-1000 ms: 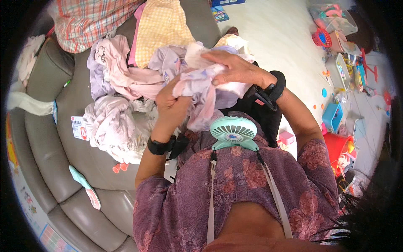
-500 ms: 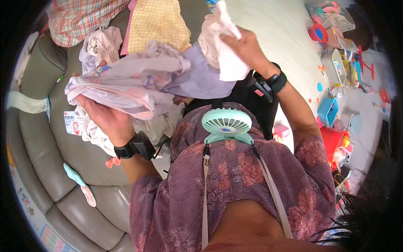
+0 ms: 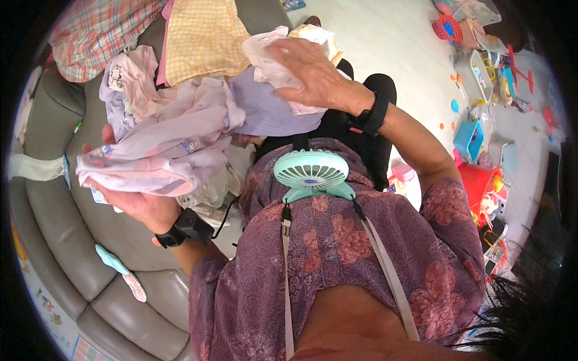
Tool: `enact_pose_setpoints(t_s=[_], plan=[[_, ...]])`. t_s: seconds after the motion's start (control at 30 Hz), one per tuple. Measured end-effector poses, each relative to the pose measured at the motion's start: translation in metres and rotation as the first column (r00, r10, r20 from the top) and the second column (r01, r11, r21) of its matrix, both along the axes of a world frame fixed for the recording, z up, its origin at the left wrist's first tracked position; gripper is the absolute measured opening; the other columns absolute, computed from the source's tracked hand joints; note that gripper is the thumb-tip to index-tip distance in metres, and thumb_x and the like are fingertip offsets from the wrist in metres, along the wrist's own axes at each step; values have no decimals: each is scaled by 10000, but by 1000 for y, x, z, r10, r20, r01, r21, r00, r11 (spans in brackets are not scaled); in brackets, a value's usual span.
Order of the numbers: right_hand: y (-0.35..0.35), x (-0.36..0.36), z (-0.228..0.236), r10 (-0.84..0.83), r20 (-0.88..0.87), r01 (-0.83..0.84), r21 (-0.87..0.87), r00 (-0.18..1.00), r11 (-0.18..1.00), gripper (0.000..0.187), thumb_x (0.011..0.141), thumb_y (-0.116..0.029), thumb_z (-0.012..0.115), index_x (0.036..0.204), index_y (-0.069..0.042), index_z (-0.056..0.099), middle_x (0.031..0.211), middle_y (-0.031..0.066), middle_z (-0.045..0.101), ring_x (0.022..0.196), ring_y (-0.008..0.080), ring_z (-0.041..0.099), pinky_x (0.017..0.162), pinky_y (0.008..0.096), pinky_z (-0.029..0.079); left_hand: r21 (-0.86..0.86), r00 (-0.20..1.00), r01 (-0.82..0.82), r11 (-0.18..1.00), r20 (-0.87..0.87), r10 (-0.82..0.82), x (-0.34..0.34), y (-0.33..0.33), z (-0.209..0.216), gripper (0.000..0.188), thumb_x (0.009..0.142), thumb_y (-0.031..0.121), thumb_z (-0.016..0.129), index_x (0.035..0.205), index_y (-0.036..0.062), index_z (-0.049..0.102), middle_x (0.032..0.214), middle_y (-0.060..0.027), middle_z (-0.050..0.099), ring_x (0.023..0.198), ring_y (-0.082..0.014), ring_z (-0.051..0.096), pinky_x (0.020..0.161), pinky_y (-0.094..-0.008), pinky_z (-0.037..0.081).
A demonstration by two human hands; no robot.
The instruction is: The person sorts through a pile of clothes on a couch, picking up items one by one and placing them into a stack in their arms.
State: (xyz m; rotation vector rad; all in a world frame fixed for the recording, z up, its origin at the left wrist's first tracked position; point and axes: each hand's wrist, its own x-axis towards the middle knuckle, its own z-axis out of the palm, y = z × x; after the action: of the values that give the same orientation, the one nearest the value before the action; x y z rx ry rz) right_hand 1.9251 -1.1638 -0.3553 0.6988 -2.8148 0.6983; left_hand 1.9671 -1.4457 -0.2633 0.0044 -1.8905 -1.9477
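From the head view, a grey leather sofa curves along the left, heaped with laundry. Above the sofa seat, the left hand lies palm up under a pale pink garment, its fingers curled around one end. Right of the sofa, the right hand grips a white printed cloth over a lilac striped piece. A yellow checked garment and a plaid cloth rest on the sofa back. Far right of the sofa, bright plastic toys litter the pale floor.
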Motion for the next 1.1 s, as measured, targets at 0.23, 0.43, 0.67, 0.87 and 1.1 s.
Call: enact_pose_setpoints(t_s=[0.23,0.43,0.67,0.87,1.1], plan=[[-39,-11,21,573,-44,-575,-69,818,815,396,728,-250,639,1057,-39,577,1151,120,497,1166,278,379,964,416,300,-304,840,-531,791,-309,445,31,-31,44,463,871,328,473,1213,27,384,1082,-163,506,956,-257,531,847,-419,461],[-20,-8,-11,328,32,-329,14,944,944,400,740,-269,613,1048,-15,584,1173,127,478,1186,269,355,988,466,245,-732,706,-593,336,-272,654,11,-145,-43,466,799,333,601,1073,-33,515,1012,-211,572,905,-325,574,762,-383,489],[-10,-3,-31,275,157,-301,171,948,938,425,717,-260,622,1062,-15,581,1154,113,475,1176,244,351,965,463,261,-993,814,-96,67,-40,579,14,-161,-112,480,811,210,547,1222,-17,445,1125,-260,517,1044,-399,484,911,-449,367],[-11,-4,-38,264,127,-282,154,956,947,420,702,-261,639,1041,-18,584,1162,103,474,1169,239,355,946,460,276,-964,847,-144,222,-5,531,18,-175,-114,491,801,216,572,1215,-19,452,1158,-257,501,1048,-394,485,908,-443,373],[-7,-3,-40,270,88,-279,111,959,954,406,679,-243,648,1017,-25,588,1118,111,496,1154,240,375,929,453,288,-889,925,-316,331,-211,317,1,-54,-19,493,727,120,669,1180,14,505,1209,-193,490,1111,-318,471,945,-387,355]])
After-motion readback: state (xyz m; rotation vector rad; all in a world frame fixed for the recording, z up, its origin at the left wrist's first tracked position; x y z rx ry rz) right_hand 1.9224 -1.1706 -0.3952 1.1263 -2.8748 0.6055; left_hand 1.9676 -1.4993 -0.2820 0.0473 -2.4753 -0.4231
